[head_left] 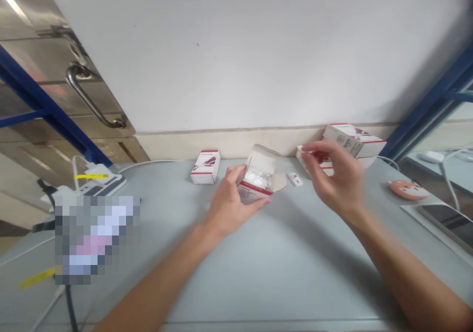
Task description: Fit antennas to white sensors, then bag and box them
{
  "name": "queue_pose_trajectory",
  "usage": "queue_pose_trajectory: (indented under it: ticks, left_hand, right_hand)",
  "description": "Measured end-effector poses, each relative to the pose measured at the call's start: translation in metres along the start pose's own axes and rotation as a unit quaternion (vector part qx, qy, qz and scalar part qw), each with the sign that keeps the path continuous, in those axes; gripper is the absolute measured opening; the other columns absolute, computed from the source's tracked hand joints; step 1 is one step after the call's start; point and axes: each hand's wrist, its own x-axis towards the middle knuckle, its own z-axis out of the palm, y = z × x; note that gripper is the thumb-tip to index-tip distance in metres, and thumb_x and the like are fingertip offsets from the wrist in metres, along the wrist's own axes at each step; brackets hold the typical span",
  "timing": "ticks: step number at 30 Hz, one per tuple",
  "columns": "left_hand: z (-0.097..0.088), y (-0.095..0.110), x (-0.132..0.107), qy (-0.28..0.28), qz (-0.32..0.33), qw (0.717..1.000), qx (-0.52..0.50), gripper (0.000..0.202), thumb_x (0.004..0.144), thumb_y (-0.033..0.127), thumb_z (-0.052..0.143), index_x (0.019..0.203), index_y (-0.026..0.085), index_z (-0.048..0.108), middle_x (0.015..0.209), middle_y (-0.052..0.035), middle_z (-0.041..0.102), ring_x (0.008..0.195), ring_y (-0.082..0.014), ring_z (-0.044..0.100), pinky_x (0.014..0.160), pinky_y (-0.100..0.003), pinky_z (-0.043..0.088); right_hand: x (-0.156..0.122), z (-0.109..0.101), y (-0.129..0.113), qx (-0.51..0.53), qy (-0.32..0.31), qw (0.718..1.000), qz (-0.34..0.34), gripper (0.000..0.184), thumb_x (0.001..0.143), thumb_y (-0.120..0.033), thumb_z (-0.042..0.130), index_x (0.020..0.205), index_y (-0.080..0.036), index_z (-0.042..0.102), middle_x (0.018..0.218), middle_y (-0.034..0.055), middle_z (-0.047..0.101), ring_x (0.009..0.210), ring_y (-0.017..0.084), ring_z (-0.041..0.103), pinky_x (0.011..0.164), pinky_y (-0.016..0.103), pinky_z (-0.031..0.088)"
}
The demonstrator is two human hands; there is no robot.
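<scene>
Facing white wall (229, 51) across grey table (258, 273), left fingers (232, 178) grip a box (254, 192); right fingers' (322, 148) hold unclear.

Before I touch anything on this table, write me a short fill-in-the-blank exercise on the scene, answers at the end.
1. The box gripped by the left hand is ____, not shut.
2. In view, a closed box stands to the ____ of the held one.
3. A small white item lies between the held box and the ____ hand.
4. The slanting frame posts are coloured ____.

Missing words: open; left; right; blue.
</scene>
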Motion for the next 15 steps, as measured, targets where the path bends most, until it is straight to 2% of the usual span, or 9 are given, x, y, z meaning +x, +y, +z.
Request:
queue_pose_trajectory:
  ticks: [2,5,7,11,15]
  left_hand:
    - [0.002,0.000,-0.001,0.007,0.023,1.000,0.005,0.093,0.082,0.035,0.090,0.150,0.033,0.025,0.136,-0.0116,0.056,0.119,-0.0276,0.068,0.096,-0.043,0.059]
    - [0.006,-0.002,-0.002,0.031,0.068,0.997,0.016,0.092,0.084,0.033,0.088,0.150,0.035,0.023,0.135,-0.0110,0.056,0.118,-0.0260,0.067,0.094,-0.042,0.059]
    - [0.009,-0.003,-0.002,0.058,0.082,0.995,0.026,0.092,0.084,0.033,0.088,0.150,0.035,0.025,0.131,-0.0103,0.056,0.114,-0.0251,0.066,0.091,-0.041,0.058]
    - [0.014,-0.006,-0.004,0.089,0.085,0.992,0.027,0.093,0.082,0.032,0.090,0.151,0.033,0.027,0.127,-0.0095,0.055,0.110,-0.0236,0.064,0.088,-0.038,0.057]
    - [0.017,-0.007,-0.005,0.093,0.084,0.992,-0.002,0.087,0.085,0.033,0.087,0.150,0.033,0.029,0.130,-0.0101,0.053,0.116,-0.0236,0.063,0.094,-0.040,0.057]
  right_hand:
    - [-0.003,0.001,-0.016,0.032,-0.010,0.999,-0.028,0.006,0.101,-0.027,0.065,0.104,-0.028,0.070,0.094,0.0037,0.075,0.075,0.020,0.065,0.076,0.038,0.053]
    - [-0.012,0.009,-0.030,0.061,-0.103,0.990,-0.071,0.007,0.100,-0.022,0.064,0.103,-0.027,0.068,0.097,0.0044,0.075,0.086,0.022,0.068,0.082,0.040,0.054]
    - [-0.016,0.016,-0.031,0.056,-0.137,0.986,-0.078,0.008,0.099,-0.021,0.064,0.102,-0.026,0.069,0.104,0.0062,0.075,0.095,0.024,0.068,0.088,0.043,0.052]
    - [-0.019,0.019,-0.025,0.046,-0.149,0.985,-0.078,0.009,0.099,-0.020,0.064,0.101,-0.024,0.071,0.111,0.0075,0.074,0.101,0.025,0.064,0.092,0.045,0.050]
    - [-0.021,0.018,-0.024,0.028,-0.167,0.980,-0.109,0.012,0.098,-0.019,0.065,0.099,-0.026,0.075,0.118,0.0070,0.072,0.104,0.026,0.061,0.098,0.047,0.048]
